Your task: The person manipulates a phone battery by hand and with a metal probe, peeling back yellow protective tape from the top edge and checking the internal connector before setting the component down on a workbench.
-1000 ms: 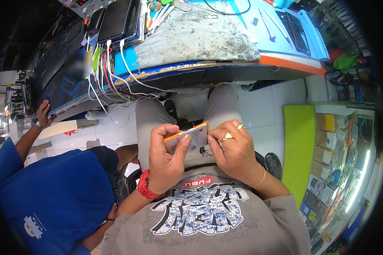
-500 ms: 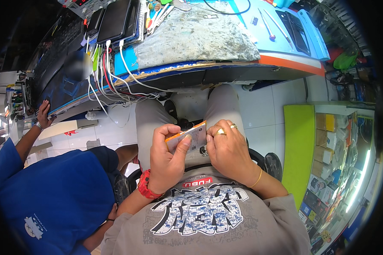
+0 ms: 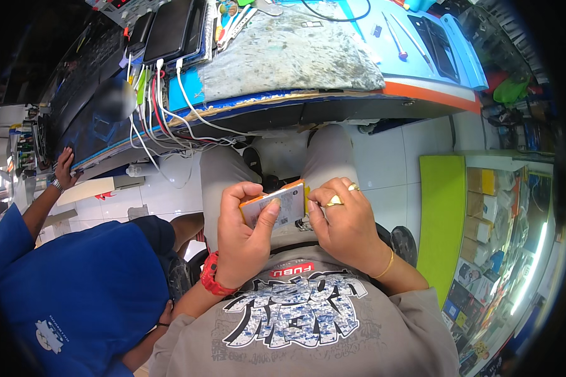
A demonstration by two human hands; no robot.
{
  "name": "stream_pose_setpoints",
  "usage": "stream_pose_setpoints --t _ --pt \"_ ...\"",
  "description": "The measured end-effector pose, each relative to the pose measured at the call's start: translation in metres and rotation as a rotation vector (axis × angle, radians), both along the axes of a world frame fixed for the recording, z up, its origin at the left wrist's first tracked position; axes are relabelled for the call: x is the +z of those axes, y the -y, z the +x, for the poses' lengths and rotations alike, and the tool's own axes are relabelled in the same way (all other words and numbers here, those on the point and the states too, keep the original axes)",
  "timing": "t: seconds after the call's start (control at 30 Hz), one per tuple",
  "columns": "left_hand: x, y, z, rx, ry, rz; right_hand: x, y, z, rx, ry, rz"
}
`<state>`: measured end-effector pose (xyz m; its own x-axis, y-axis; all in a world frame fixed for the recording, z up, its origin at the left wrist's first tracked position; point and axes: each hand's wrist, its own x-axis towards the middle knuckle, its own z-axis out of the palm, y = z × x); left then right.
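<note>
Over my lap, my left hand (image 3: 248,220) grips a small flat box (image 3: 290,202) with a pale printed face and orange edges. The thumb presses on the face while the fingers wrap behind it. My right hand (image 3: 343,217) is closed at the box's right end, thumb and fingertips pinched by a thin yellow strip there, which looks like an end flap. Parts of those fingertips are hidden. The box is held tilted, and what is inside does not show.
A worn grey mat (image 3: 283,56) lies on the bench ahead. White charging cables (image 3: 163,119) hang over its edge beside dark phones (image 3: 168,34). A screwdriver (image 3: 394,38) rests on a blue mat at the right. At left sits a person in a blue shirt (image 3: 82,295); a glass display case (image 3: 497,251) stands at right.
My right hand has shifted slightly right and turned, and a yellow strip now shows at the box's right end. The box has tilted a little, showing more of its printed face.
</note>
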<state>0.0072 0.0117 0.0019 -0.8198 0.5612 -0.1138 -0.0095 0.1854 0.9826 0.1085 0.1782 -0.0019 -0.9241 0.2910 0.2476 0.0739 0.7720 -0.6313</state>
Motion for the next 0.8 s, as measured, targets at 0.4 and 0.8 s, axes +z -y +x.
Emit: stream_pose_setpoints --t 0.4,0.8 --pt "-0.006 0.002 0.002 -0.051 -0.074 -0.011 -0.007 0.002 -0.001 0.013 0.017 -0.025" --pt "0.000 0.007 -0.023 -0.131 0.314 0.035 -0.003 -0.006 0.009 0.066 0.224 -0.638"
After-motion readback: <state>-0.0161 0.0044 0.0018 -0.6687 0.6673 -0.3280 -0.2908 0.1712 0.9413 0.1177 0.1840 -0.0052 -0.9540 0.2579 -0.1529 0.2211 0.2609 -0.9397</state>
